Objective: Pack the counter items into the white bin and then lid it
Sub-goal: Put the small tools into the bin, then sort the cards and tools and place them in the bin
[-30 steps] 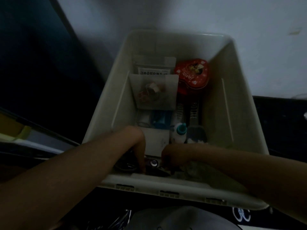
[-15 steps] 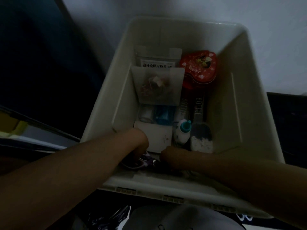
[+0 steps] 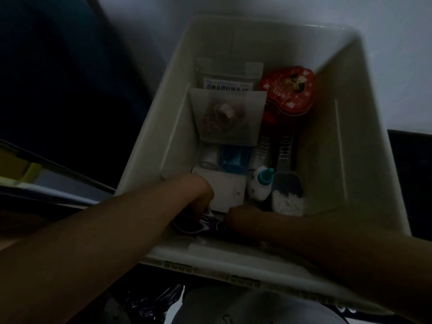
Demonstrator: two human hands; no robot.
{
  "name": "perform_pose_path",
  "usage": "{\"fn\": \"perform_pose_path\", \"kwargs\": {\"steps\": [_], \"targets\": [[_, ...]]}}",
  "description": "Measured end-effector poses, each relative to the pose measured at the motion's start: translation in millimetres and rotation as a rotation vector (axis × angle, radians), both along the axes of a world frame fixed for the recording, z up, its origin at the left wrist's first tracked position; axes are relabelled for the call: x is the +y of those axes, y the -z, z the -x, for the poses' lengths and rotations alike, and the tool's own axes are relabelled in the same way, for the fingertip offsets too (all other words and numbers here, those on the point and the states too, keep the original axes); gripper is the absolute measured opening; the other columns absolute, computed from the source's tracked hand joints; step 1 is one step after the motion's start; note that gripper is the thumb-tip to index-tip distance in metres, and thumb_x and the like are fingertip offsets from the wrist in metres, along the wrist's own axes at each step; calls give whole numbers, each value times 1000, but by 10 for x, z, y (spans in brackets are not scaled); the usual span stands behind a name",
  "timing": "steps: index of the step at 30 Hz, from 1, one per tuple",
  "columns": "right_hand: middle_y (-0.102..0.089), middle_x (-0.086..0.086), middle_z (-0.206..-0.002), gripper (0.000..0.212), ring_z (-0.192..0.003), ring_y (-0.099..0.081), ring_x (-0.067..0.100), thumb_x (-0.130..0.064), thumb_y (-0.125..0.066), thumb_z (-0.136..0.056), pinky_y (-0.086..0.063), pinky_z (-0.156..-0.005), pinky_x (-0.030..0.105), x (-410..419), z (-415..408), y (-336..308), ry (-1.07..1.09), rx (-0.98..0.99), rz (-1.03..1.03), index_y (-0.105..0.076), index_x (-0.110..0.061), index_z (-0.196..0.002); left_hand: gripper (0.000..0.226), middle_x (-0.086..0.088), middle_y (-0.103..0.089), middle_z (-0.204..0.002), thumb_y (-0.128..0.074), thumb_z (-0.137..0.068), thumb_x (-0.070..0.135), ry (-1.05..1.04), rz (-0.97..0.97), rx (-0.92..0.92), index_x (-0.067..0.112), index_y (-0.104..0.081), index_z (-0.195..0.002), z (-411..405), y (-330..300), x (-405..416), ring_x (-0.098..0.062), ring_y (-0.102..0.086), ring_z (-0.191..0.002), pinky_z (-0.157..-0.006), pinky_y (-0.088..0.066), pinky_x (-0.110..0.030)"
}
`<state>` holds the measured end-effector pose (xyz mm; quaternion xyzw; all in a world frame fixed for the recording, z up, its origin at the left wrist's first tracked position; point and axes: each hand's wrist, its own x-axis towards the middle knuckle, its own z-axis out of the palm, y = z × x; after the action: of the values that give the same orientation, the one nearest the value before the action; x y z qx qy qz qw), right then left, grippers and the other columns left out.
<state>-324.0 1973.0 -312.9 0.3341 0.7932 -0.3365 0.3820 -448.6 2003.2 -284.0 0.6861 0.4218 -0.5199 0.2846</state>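
Observation:
The white bin stands open in dim light, with several items packed inside. Both my hands reach down at its near end. My left hand points its fingers down onto purple-handled scissors lying against the near wall and seems to hold them. My right hand sits curled just right of the scissors' pivot, its fingers hidden under the wrist. Beyond the hands lie a white card box, a small white bottle with a teal cap and a dark scoop of white powder.
Further back in the bin are a clear bag, a labelled packet, a red heart-shaped tin, a blue item and two boxes marked BOTTLE. A pale wall rises behind the bin. Dark counter shows at right.
My view has closed in on the bin. Both hands stay low at its near end; the purple scissors handles now show under my left hand.

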Motion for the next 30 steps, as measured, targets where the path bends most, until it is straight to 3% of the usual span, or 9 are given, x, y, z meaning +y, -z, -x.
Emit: {"fn": "perform_pose_path", "kwargs": {"steps": [6, 10, 13, 16, 19, 22, 25, 27, 30], "targets": [[-49, 18, -137, 42, -124, -49, 31, -25, -42, -100, -38, -102, 33, 94, 43, -63, -113, -32, -31, -46, 1, -133, 47, -12, -54, -132, -61, -90, 25, 7, -20, -22, 3, -52, -130, 46, 40, 17, -29, -56, -117, -97, -47, -36], [-57, 15, -127, 38, -114, -56, 29, -25, -50, -96, -43, -100, 36, 275, 74, -264, -228, -103, -58, -54, 0, -125, 56, -9, -45, -142, -62, -90, 29, -100, -45, -1, 9, -43, -139, 39, -63, 41, -28, -51, -124, -98, -45, -34], [-64, 8, -109, 32, -84, -62, 15, -22, -54, -94, -52, -76, 28, 470, -32, -650, 20, 40, 49, -59, -8, -122, 57, -8, -37, -146, -56, -93, 25, -247, -170, -90, 14, -32, -145, -20, -401, 129, -26, -44, -129, -99, -41, -31], [-68, 4, -100, 25, -71, -60, 2, -20, -50, -96, -50, -64, 15, 539, -258, -1145, 280, 287, 98, -63, -10, -115, 52, -9, -45, -141, -55, -93, 25, -349, -356, -298, 13, -40, -141, -59, -698, 203, -25, -48, -125, -103, -42, -35], [-68, -3, -93, 23, -76, -63, 4, -23, -51, -96, -51, -68, 14, 507, -571, -1430, 412, 578, -147, -66, -14, -110, 42, -12, -55, -131, -57, -91, 19, -535, -567, -543, 8, -50, -131, -135, -929, 187, -25, -55, -115, -94, -46, -34], [-70, 4, -95, 18, -86, -67, 14, -19, -52, -95, -57, -76, 22, 464, -957, -1609, 752, 926, -292, -67, -13, -102, 40, -12, -56, -129, -55, -91, 14, -725, -800, -764, 8, -50, -130, -336, -1091, 114, -24, -55, -114, -91, -46, -30], [-68, 0, -81, 15, -70, -67, 4, -11, -51, -95, -54, -62, 14, 433, -1360, -1786, 1082, 1239, -339, -65, -13, -94, 34, -10, -61, -110, -51, -90, 7, -864, -970, -986, 9, -54, -124, -702, -1194, 33, -18, -57, -98, -79, -47, -25], [-67, -2, -74, 18, -62, -65, -1, -9, -49, -95, -52, -57, 14, 417, -1643, -1837, 1240, 1332, -358, -65, -13, -87, 32, -4, -57, -98, -50, -88, 4, -916, -987, -1137, 12, -54, -119, -1025, -1292, -10, -15, -54, -89, -73, -45, -22], [-66, 0, -71, 22, -62, -63, 3, -7, -49, -95, -54, -64, 23, 360, -2059, -1741, 1349, 1311, -390, -64, -14, -80, 31, -1, -57, -92, -52, -85, 1, -902, -1017, -1283, 10, -57, -114, -1546, -1413, -54, -14, -56, -84, -83, -50, -30]]}}
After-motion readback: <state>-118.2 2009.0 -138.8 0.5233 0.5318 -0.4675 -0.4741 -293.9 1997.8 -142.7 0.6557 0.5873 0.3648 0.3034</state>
